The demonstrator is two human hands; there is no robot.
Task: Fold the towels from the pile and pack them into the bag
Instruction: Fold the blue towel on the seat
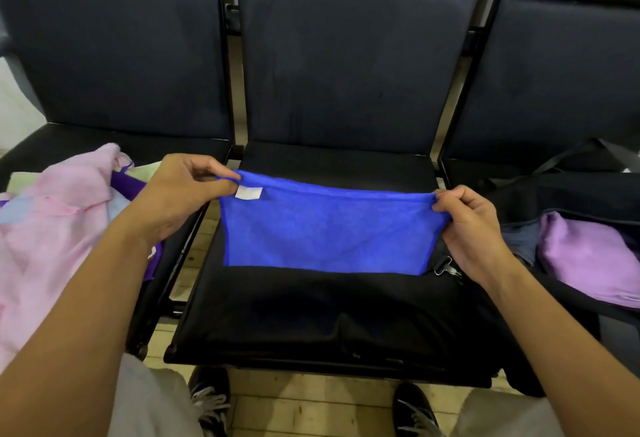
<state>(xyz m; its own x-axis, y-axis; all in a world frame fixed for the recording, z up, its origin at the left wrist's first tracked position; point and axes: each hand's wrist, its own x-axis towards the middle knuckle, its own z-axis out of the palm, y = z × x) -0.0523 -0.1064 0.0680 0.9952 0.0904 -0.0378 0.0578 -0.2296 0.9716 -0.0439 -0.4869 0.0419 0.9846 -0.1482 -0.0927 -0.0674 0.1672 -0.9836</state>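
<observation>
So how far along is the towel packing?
Partway. A folded lilac towel already lies in the open bag on the right seat. The left hand and right hand pinch the blue towel's top corners, mid-fold. The pink pile on the left remains.

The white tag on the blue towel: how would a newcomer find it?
Over the middle black seat, both hands stretch a bright blue towel. The small white rectangular tag sits at its top corner beside the left hand, the only white patch on it.

text: none legible | blue towel tag: blank
</observation>
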